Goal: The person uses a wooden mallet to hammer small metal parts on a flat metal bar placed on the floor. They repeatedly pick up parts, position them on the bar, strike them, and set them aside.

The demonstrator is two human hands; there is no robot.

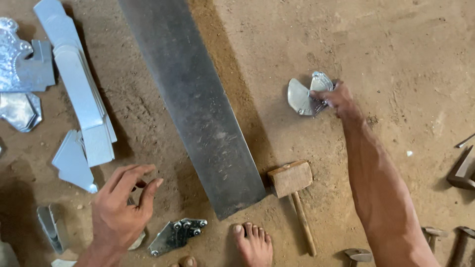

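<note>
My right hand (pixel 334 98) reaches far out over the dirt floor and grips small rounded pieces of shiny sheet metal (pixel 303 98) that lie there. My left hand (pixel 122 202) hovers low near me with its fingers spread and curled, holding nothing. Just under it lies a pale metal scrap (pixel 137 241), and to its right a riveted metal bracket (pixel 176 235). A long dark steel plate (pixel 198 104) runs diagonally between the two hands. My bare foot (pixel 253 244) rests by the plate's near end.
A wooden mallet (pixel 293 184) lies right of the plate's near end. Stacked cut sheet-metal strips (pixel 79 84) and decorative metal cutouts (pixel 22 69) lie at the left. Hammers and iron tools (pixel 462 170) sit along the right and bottom edges.
</note>
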